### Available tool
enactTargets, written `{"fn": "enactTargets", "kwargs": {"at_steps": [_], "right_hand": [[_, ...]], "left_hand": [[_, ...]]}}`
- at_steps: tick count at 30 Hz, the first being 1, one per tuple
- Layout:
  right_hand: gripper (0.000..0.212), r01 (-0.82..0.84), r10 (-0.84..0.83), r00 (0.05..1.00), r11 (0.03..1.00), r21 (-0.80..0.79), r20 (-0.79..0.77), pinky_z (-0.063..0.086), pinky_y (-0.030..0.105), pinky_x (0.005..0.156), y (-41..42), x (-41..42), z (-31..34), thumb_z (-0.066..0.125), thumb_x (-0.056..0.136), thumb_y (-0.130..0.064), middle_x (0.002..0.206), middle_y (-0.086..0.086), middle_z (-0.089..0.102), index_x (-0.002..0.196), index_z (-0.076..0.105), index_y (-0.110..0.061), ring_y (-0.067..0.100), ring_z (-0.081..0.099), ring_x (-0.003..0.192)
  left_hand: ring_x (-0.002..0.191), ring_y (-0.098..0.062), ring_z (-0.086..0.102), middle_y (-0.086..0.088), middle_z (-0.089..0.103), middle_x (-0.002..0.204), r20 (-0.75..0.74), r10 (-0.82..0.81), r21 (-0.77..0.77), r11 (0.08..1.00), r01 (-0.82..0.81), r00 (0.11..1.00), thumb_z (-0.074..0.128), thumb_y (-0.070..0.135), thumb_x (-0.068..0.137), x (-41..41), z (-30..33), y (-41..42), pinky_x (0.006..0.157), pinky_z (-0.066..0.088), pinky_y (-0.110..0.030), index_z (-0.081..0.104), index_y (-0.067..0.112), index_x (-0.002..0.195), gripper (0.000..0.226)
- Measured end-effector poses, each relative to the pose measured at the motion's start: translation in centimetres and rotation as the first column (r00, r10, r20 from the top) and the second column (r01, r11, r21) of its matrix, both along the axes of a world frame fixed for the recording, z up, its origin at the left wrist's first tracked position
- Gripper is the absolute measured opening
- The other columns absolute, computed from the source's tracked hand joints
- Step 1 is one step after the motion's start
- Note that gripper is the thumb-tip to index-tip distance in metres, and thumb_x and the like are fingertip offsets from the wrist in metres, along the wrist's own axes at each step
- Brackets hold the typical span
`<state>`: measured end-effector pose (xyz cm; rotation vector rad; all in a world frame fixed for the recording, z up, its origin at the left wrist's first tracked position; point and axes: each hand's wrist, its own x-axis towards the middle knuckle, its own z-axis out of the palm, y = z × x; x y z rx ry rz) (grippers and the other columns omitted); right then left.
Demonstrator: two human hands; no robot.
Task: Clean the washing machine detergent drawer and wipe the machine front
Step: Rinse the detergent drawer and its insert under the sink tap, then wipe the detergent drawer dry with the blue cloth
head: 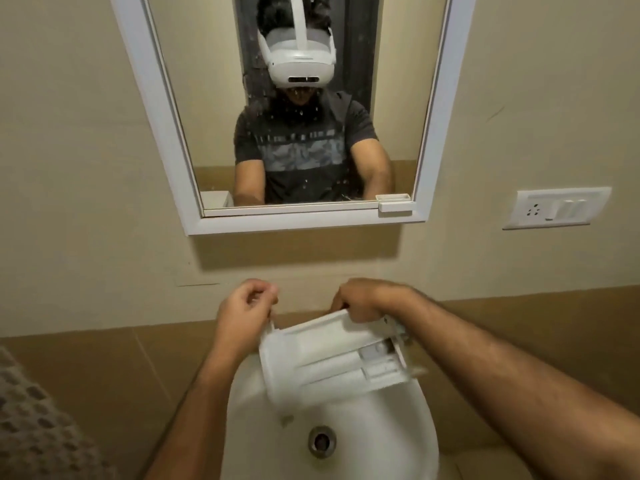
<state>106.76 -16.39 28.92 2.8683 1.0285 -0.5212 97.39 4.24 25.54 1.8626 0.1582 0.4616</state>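
Note:
The white plastic detergent drawer (325, 362) is held tilted over the white sink (398, 427), its compartments facing me. My right hand (363, 301) grips the drawer's upper far edge near its right end. My left hand (242, 311) has its fingers curled shut at the drawer's upper left corner, pinching a thin white piece that touches that corner. The washing machine is not in view.
The sink's drain (322, 441) lies below the drawer. A white-framed mirror (138, 109) hangs on the beige wall above and reflects a person wearing a headset. A switch and socket plate (556, 207) sits on the right wall. A grey textured cloth (31, 420) lies at lower left.

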Motion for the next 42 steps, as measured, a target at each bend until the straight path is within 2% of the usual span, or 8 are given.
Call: {"fn": "enactTargets", "kwargs": {"at_steps": [4,7,11,17,21,27,32,42], "right_hand": [[0.051,0.182,-0.151,0.977,0.955,0.234,-0.148,0.05,0.021,0.081,-2.8,1.2,-6.2,0.05,0.074,0.001,0.113,0.0,0.072,0.113,0.073,-0.02,0.021,0.065,0.101],[0.05,0.301,-0.211,0.941,0.879,0.369,-0.265,0.045,0.014,0.068,-3.1,1.0,-9.6,0.05,0.075,0.005,0.104,0.0,0.071,0.114,0.073,-0.015,0.019,0.061,0.091],[0.044,0.444,-0.259,0.875,0.766,0.465,-0.409,0.047,0.03,0.084,-2.5,-0.3,-11.8,0.051,0.083,0.002,0.114,0.006,0.066,0.122,0.068,-0.012,0.021,0.057,0.097],[0.035,0.574,-0.251,0.786,0.634,0.517,-0.565,0.048,0.034,0.079,-1.8,-1.7,-13.4,0.053,0.088,-0.002,0.104,0.005,0.061,0.12,0.063,-0.009,0.022,0.056,0.095],[0.037,0.616,-0.251,0.766,0.552,0.562,-0.592,0.054,0.046,0.089,-1.1,-3.0,-14.9,0.056,0.08,-0.003,0.106,0.01,0.068,0.114,0.067,-0.012,0.027,0.062,0.097],[0.032,0.599,-0.155,0.755,0.559,0.573,-0.638,0.053,0.032,0.088,-2.7,-3.1,-14.8,0.065,0.09,-0.036,0.11,-0.008,0.069,0.12,0.068,-0.025,0.011,0.064,0.098],[0.028,0.451,-0.648,0.761,0.546,0.706,0.016,0.053,0.038,0.079,-7.8,2.4,-11.1,0.065,0.088,-0.038,0.11,0.005,0.061,0.11,0.068,-0.02,0.025,0.061,0.095],[0.039,0.458,-0.445,0.863,0.889,-0.001,0.239,0.046,0.031,0.083,-10.9,6.7,-12.0,0.056,0.094,-0.036,0.126,0.007,0.055,0.133,0.053,-0.034,0.028,0.047,0.11]], "left_hand": [[0.043,-0.009,0.047,-0.005,0.064,0.059,-0.358,-0.253,-0.213,0.959,0.186,0.899,0.042,0.044,0.101,-3.2,-0.7,-2.5,0.041,0.035,-0.018,0.063,0.008,0.071,0.051],[0.066,-0.017,0.066,-0.011,0.074,0.088,-0.746,-0.497,-0.327,0.853,0.407,0.443,0.034,0.071,0.089,-4.5,-4.1,-4.2,0.056,0.052,-0.026,0.07,0.004,0.096,0.076],[0.087,-0.029,0.072,-0.022,0.072,0.11,-0.858,-0.43,-0.404,0.903,0.148,0.281,0.044,0.089,0.058,-4.0,-8.4,-4.1,0.079,0.06,-0.041,0.064,-0.004,0.116,0.112],[0.106,-0.03,0.068,-0.012,0.07,0.119,-0.737,-0.3,-0.446,0.889,-0.103,0.606,0.046,0.08,0.074,-3.5,-11.8,-4.2,0.095,0.053,-0.046,0.054,0.012,0.134,0.091],[0.113,-0.036,0.066,-0.017,0.068,0.123,-0.399,-0.167,-0.76,0.611,-0.223,0.902,0.054,0.058,0.088,-3.5,-12.5,-5.6,0.098,0.05,-0.052,0.057,0.016,0.134,0.063],[0.096,-0.041,0.071,-0.02,0.072,0.111,-0.359,0.05,-0.749,0.581,-0.319,0.932,0.058,0.033,0.096,-3.4,-13.5,-6.7,0.073,0.059,-0.047,0.061,0.013,0.127,0.037],[0.103,-0.042,0.068,-0.019,0.07,0.116,-0.352,0.119,-0.76,0.543,-0.358,0.928,0.066,0.034,0.091,-3.9,-13.9,-6.3,0.088,0.054,-0.06,0.06,0.017,0.129,0.042],[0.097,-0.034,0.07,-0.012,0.071,0.111,-0.301,0.235,-0.664,0.644,-0.38,0.924,0.058,0.039,0.096,-5.2,-12.4,-5.9,0.062,0.058,-0.036,0.058,0.022,0.127,0.035]]}}
